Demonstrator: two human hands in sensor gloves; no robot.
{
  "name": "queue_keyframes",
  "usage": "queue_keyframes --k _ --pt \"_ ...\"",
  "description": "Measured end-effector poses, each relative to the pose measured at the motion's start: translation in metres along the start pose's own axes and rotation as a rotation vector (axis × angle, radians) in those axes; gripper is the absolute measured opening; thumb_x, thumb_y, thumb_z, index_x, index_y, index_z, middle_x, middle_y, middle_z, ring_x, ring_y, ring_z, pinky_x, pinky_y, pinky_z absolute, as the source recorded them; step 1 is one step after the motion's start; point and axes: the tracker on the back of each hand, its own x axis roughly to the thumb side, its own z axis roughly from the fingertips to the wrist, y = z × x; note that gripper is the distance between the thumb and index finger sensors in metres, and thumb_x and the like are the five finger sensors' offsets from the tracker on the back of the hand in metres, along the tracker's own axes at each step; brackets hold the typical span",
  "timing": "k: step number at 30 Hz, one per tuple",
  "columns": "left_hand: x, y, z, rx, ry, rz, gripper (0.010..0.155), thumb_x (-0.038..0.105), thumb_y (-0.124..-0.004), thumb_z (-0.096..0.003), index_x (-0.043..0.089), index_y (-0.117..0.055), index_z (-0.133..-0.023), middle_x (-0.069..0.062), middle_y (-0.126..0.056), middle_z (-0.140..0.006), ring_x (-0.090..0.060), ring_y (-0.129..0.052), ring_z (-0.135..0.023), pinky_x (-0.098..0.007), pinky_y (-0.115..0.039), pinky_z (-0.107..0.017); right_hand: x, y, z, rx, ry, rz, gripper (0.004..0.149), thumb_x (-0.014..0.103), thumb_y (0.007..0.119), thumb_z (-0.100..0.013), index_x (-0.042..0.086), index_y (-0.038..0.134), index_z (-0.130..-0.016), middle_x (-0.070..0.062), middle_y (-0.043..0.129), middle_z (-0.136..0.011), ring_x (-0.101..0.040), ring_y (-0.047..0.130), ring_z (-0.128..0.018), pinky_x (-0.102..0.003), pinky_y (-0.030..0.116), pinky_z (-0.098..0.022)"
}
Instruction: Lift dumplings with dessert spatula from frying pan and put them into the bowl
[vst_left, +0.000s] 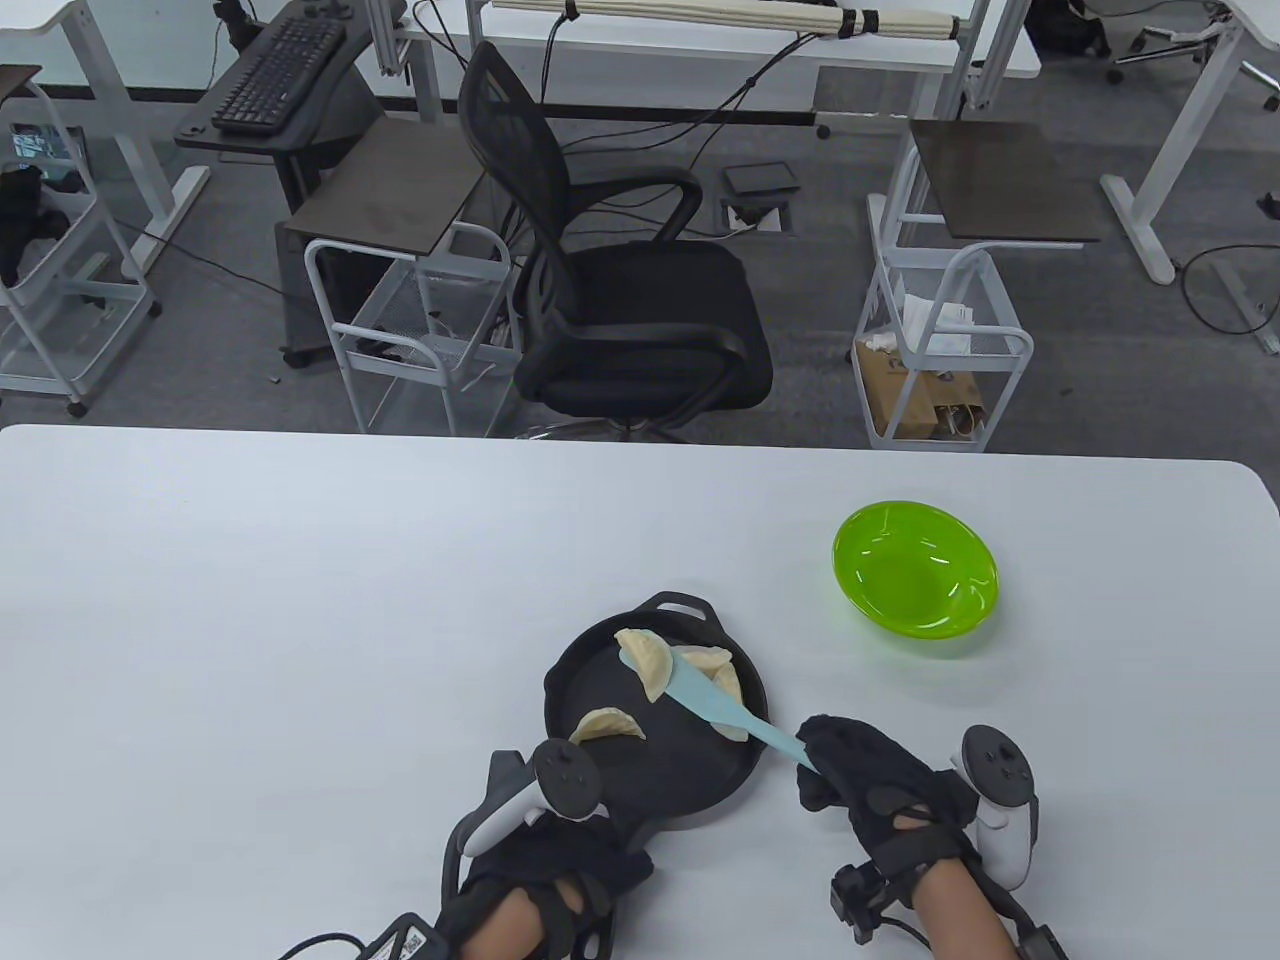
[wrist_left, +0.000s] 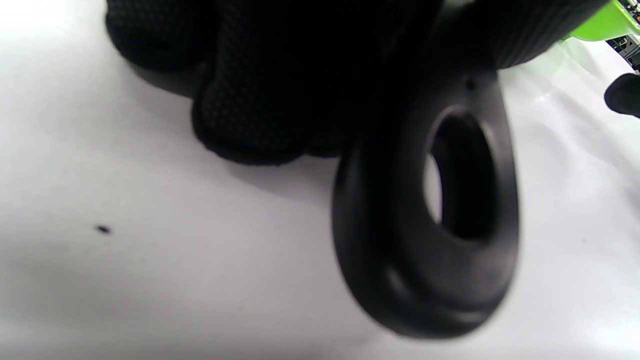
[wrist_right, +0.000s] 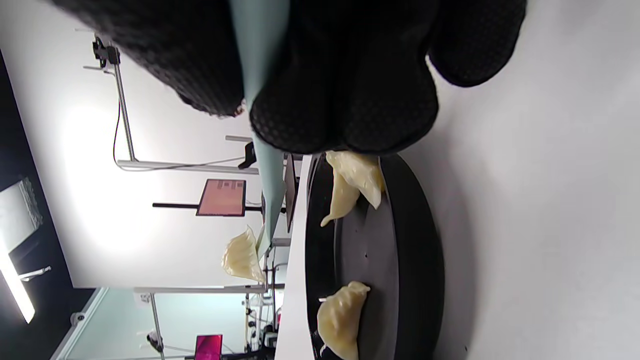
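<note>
So right hand (vst_left: 868, 790) grips the blue spatula (vst_left: 722, 708) with one dumpling (vst_left: 648, 662) lifted on its blade above the black pan (vst_left: 690, 790), left hand (vst_left: 545, 860) clamps the pan's near handle (wrist_left: 425, 225), green bowl (vst_left: 915, 582) sits far right.

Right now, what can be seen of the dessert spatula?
The dessert spatula is pale blue, looks like plastic or silicone, with a flat blade tapering to a slim handle. The right hand grips the handle end. The blade reaches over the frying pan, and in the right wrist view it is raised off the pan floor, carrying one dumpling at its tip. Its underside is hidden.
</note>
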Motion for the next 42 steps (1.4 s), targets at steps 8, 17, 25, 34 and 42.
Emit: queue_keyframes --k 8,17,25,34,42 --pt "0.0 0.0 -0.001 -0.005 -0.001 0.003 0.069 0.069 -0.071 -0.0463 0.022 -0.066 -0.096 0.007 -0.104 -0.06 -0.021 -0.102 -0.044 -0.048 -0.078 -0.049 -0.003 -0.011 0.003 -0.114 0.013 -0.1 0.049 0.035 0.078 -0.058 0.008 0.067 -0.098 -0.012 0.092 -0.075 -0.041 0.088 -0.064 -0.065 0.058 -0.067" --pt "-0.001 0.0 -0.001 -0.003 -0.001 0.003 0.068 0.069 -0.071 -0.0462 0.022 -0.066 -0.096 0.007 -0.104 -0.059 -0.021 -0.102 -0.044 -0.048 -0.078 -0.049 -0.01 -0.022 0.004 -0.191 0.031 -0.201 0.052 0.035 0.074 -0.059 0.009 0.06 -0.101 -0.012 0.087 -0.082 -0.041 0.084 -0.071 -0.064 0.056 -0.069" --pt "-0.001 0.0 -0.002 -0.005 -0.001 0.005 0.068 0.069 -0.071 -0.0463 0.022 -0.066 -0.096 0.008 -0.104 -0.059 -0.021 -0.102 -0.044 -0.048 -0.078 -0.049 -0.013 -0.029 0.004 -0.224 0.015 -0.269 0.055 0.036 0.072 -0.059 0.01 0.053 -0.104 -0.013 0.081 -0.089 -0.042 0.079 -0.077 -0.065 0.054 -0.07" --pt "-0.002 0.0 -0.002 -0.009 -0.003 0.012 0.068 0.069 -0.071 -0.0461 0.023 -0.066 -0.096 0.008 -0.104 -0.059 -0.021 -0.102 -0.044 -0.048 -0.078 -0.048 -0.014 -0.035 0.002 -0.238 -0.016 -0.304 0.058 0.036 0.071 -0.06 0.011 0.047 -0.106 -0.014 0.075 -0.095 -0.042 0.075 -0.083 -0.065 0.052 -0.071" --pt "-0.002 0.0 -0.002 -0.01 -0.004 0.018 0.068 0.069 -0.071 -0.0462 0.023 -0.066 -0.096 0.008 -0.104 -0.059 -0.021 -0.102 -0.043 -0.047 -0.078 -0.048 -0.016 -0.042 0.001 -0.252 -0.029 -0.324 0.06 0.036 0.07 -0.06 0.012 0.043 -0.108 -0.014 0.071 -0.099 -0.043 0.071 -0.087 -0.065 0.05 -0.072"
